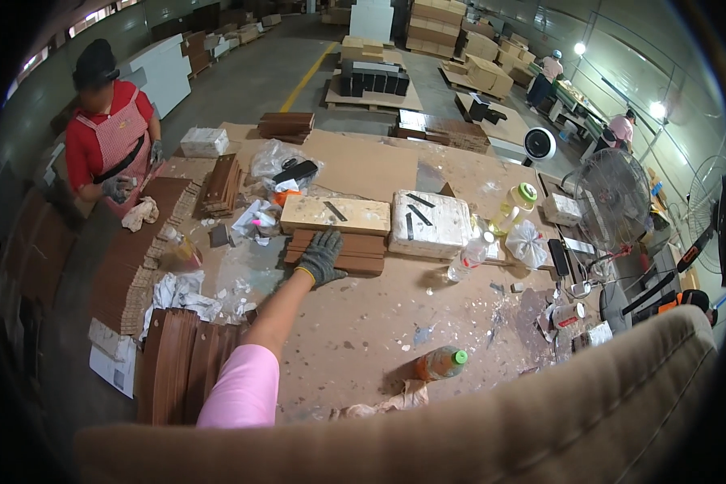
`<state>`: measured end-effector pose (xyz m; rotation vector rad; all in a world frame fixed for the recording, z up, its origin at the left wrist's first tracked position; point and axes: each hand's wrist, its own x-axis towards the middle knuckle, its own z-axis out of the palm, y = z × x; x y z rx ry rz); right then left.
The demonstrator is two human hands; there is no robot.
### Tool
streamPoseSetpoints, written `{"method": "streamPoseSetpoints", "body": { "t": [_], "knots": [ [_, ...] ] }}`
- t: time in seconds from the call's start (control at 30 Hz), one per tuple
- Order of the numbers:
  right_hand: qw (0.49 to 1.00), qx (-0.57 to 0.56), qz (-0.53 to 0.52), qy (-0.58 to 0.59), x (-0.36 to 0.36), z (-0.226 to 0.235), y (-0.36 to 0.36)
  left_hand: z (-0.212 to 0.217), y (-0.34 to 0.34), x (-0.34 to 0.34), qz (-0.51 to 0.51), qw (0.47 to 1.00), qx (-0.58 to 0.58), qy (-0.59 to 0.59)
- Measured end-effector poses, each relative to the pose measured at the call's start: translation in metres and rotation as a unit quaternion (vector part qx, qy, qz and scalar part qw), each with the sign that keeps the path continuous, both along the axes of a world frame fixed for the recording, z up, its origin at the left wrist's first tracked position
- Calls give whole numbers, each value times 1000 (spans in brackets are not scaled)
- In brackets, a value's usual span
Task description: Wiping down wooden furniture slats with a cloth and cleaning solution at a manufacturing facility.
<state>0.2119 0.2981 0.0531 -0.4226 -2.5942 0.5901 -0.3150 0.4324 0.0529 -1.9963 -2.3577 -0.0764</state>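
My left hand (323, 258), in a grey knit glove, lies palm down with its fingers stretched out on a stack of brown wooden strips (363, 255). Its thumb points right, along the near side of the stack. Right behind the strips is a pale wooden block (298, 214) with a small dark strip on top. To the right of that sits a white wrapped block (452, 230) carrying several dark strips. My right hand is out of view.
Brown stitched fabric (476, 419) covers the lower edge. Bottles stand on the worktable (363, 323), among them an orange-brown one with a green cap (442, 364). Brown boards (169, 355) are stacked at near left. A co-worker (109, 137) stands at far left; a fan (617, 198) is at right.
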Motion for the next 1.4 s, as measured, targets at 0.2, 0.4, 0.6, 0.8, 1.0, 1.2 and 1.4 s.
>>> {"method": "streamPoseSetpoints", "body": {
  "t": [0.2, 0.4, 0.6, 0.8, 1.0, 1.2, 1.4],
  "knots": [
    [999, -29, -15, 3, -9, 31, 0, 20, 6, 2, 73, 995, -37, -60],
    [1000, -23, -20, 5, -6, 20, 0, 35, 27, 4, 72, 991, -112, -24],
    [1000, -14, -17, 2, -2, 16, -4, 37, 28, 1, 57, 989, -123, -66],
    [1000, 9, 15, 18, -1, 12, 2, 38, 32, 0, 53, 992, -113, 11],
    [994, -87, -27, 57, -11, 70, -11, 49, 12, 28, 29, 989, -145, -23],
    [997, -73, -19, -32, 0, 81, -6, 51, -31, 100, -46, 989, -122, -73],
    [999, -41, -29, -10, 8, 2, -8, 52, -54, 152, -35, 991, -106, -70]
  ]
}}
